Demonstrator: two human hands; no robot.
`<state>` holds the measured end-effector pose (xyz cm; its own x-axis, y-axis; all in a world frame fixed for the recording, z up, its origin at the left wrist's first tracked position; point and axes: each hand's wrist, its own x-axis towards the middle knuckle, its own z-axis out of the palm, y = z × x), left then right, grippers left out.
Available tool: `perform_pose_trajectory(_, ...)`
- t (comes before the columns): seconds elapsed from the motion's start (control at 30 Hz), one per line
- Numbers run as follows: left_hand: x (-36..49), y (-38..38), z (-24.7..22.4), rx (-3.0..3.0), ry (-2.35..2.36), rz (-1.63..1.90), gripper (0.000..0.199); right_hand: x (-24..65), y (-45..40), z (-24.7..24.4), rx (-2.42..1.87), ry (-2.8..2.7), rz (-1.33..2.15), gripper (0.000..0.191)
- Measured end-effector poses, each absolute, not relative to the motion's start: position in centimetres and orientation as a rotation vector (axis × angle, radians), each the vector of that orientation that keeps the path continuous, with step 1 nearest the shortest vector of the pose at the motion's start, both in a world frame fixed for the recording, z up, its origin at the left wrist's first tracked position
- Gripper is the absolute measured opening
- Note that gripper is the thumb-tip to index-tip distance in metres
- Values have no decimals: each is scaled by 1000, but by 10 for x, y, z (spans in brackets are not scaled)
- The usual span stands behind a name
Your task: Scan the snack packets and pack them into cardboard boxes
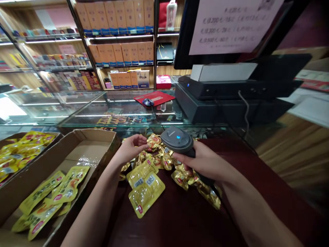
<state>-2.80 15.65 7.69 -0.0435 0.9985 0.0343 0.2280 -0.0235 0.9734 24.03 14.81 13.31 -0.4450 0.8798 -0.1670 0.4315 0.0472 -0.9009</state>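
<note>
My right hand (195, 157) is wrapped round a dark grey barcode scanner (177, 139) with a small blue light on its top, held over a pile of shiny gold snack packets (167, 161). My left hand (132, 147) is at the left side of this pile, its fingers loosely curled and the thumb apart from them. Just beyond those fingertips is a gold packet with red print (154, 141); whether they touch it is unclear. Closer to me, flat yellow snack packets (146, 192) lie overlapped on the dark red tabletop (164, 226), barcodes facing up.
An open cardboard box (100, 147) on the left contains several yellow packets (66, 187); another box of packets (23, 147) stands beside it. Behind are a glass counter (82, 113), a mouse (147, 102) on a red mat (164, 97), and a monitor (183, 37) above dark equipment (200, 106).
</note>
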Motion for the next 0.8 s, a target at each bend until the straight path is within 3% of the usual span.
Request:
perform_pose_trajectory(0.17, -52, 161, 74, 1544, 1795, 1063, 27, 235, 149, 134, -1242, -1921, 1378, 33)
perform_pose_trajectory(0.3, -72, 161, 62, 1728, 2315, 694, 30, 231, 151, 129, -1218, -1954, 1342, 32)
perform_pose_trajectory(0.43, -75, 166, 45, 1672, 2356, 404, 33, 226, 152, 127, -1197, -2002, 1281, 35)
perform_pose_trajectory(0.63, -75, 174, 33, 1510, 2182, 803, 35, 221, 151, 125, -1257, -2043, 1245, 35)
perform_pose_trajectory(0.8, -77, 173, 37, 1438, 1969, 930, 24, 218, 152, 115, -1185, -2078, 1205, 37)
